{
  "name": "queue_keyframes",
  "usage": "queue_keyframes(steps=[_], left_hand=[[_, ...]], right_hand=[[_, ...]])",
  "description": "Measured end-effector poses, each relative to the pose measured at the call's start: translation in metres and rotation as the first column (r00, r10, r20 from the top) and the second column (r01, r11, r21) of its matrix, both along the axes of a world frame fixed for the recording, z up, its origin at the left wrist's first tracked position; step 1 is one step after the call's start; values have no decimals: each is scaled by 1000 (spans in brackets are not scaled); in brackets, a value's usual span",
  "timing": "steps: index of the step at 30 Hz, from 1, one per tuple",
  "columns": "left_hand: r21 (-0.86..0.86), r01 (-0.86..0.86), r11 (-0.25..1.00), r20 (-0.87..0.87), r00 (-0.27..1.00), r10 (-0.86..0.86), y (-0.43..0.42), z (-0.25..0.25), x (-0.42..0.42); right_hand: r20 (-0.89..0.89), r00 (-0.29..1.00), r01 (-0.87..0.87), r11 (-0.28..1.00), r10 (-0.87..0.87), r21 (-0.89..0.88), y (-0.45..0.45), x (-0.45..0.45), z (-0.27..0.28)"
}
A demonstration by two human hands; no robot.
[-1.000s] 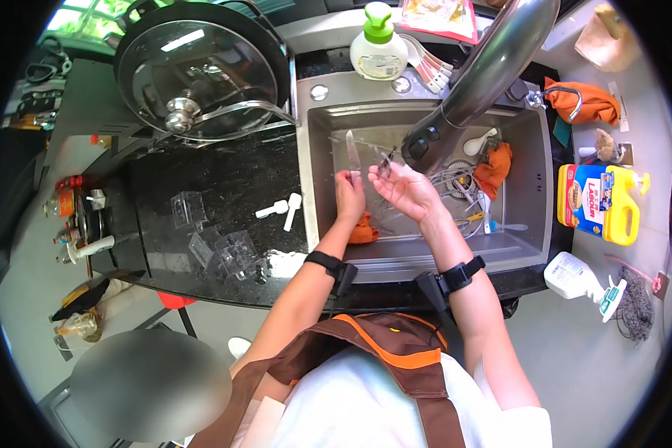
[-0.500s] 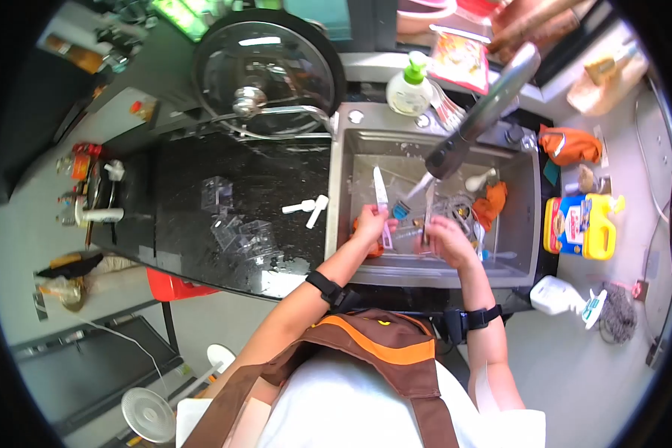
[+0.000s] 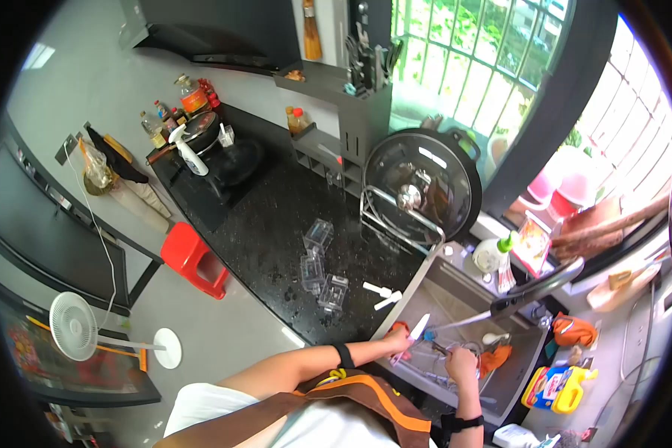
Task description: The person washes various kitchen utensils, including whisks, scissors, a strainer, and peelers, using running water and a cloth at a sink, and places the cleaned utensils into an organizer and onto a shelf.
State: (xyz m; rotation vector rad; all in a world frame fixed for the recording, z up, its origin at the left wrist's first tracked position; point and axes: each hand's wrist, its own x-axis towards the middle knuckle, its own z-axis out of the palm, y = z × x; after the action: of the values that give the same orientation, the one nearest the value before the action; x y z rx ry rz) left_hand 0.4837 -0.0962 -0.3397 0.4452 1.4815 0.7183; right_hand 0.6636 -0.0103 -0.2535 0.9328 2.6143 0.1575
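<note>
My left hand point(image 3: 399, 340), closed, grips a knife point(image 3: 420, 327) with a pale blade pointing up and away over the sink's left side. My right hand point(image 3: 461, 364) is closed around a slim dark utensil point(image 3: 440, 349) whose kind I cannot make out. Both hands are over the sink point(image 3: 518, 384), apart from each other. Water runs from the faucet point(image 3: 530, 288) toward the knife. An orange cloth point(image 3: 494, 361) and a white spoon-shaped item point(image 3: 494, 338) lie in the sink near my right hand. Other items under the hands are partly hidden.
Clear plastic containers point(image 3: 319, 235) and two white pieces point(image 3: 387, 300) lie on the wet black counter point(image 3: 265, 239). A lidded pan point(image 3: 423, 187) stands behind the sink by a soap bottle point(image 3: 493, 254). A yellow jug point(image 3: 558, 388) is to the right, a red stool point(image 3: 194, 257) to the left.
The view has swung to the left, so the stove, window and floor fan show more. Both hands still hold their things over the sink; the right-hand utensil now points left.
</note>
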Motion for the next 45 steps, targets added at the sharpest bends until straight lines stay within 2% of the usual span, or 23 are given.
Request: queue_keyframes(steps=[1,2,3,4,5,6,7,9,10,11,12,15,19,26,33,37,42,45], left_hand=[[38,10,999,62,998,-12,-4,-2,-5],[52,9,999,101,995,-15,-7,-3,-9],[65,17,998,133,991,-25,-11,-2,-15],[71,21,997,137,990,-31,-14,0,-18],[102,34,994,131,990,-47,-16,6,-21],[135,47,990,122,991,-63,-17,12,-25],[146,52,988,124,990,-70,-19,17,-28],[222,114,968,103,985,-139,-25,22,-38],[224,122,967,148,976,-158,-27,15,-41],[246,127,961,167,971,-171,-33,22,-46],[259,167,951,155,965,-212,-37,26,-53],[305,243,921,118,950,-290,-49,39,-71],[325,284,902,120,934,-337,-56,47,-92],[365,261,894,186,920,-344,-67,55,-116],[371,273,888,179,917,-357,-72,57,-134],[375,263,889,178,921,-348,-74,61,-141],[356,262,897,187,920,-343,-74,57,-144],[365,259,894,201,916,-347,-73,58,-144]], right_hand=[[-272,955,62,975,-121,-214,8,-20,33],[-476,828,64,894,-295,-443,6,-43,73],[-569,769,37,908,-293,-418,8,-69,108],[-729,654,-92,935,-202,-341,13,-99,144],[-722,682,-115,956,-121,-269,21,-126,176],[-676,728,-116,992,112,39,29,-153,203],[-740,655,-167,984,153,56,45,-183,218],[-685,572,-243,891,451,384,56,-247,278],[-638,537,-231,824,552,518,62,-278,298],[-584,534,-250,774,611,582,70,-306,317],[-546,439,-274,685,714,675,77,-335,333],[-367,538,-320,587,758,744,84,-410,374],[-180,614,-403,502,768,765,102,-477,376],[-67,729,-409,511,682,756,128,-523,349],[-136,651,-424,505,747,752,139,-536,338],[-111,661,-464,522,742,716,142,-541,347],[-154,631,-555,581,761,595,149,-547,348],[-172,663,-536,622,729,571,143,-545,340]])
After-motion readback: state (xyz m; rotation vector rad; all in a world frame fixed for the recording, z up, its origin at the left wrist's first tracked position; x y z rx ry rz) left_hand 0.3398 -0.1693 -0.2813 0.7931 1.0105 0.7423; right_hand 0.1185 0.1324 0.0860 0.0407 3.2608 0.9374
